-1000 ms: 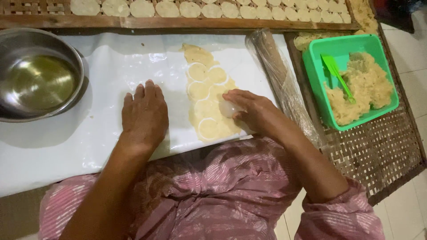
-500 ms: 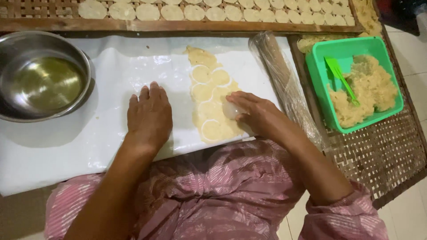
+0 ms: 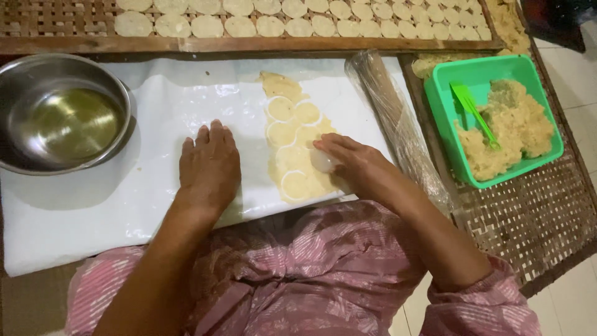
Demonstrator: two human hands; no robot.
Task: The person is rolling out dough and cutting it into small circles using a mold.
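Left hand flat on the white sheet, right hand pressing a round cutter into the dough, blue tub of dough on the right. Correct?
Not quite: the tub is green, not blue, as the head view shows. The rest holds: left hand flat on the white sheet, right hand pressing a round cutter into the dough.

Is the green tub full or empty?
Partly full: the green tub holds a yellowish dough heap with a green spatula resting on it.

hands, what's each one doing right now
left hand: open, flat on the white sheet.
right hand: shut on a small round cutter.
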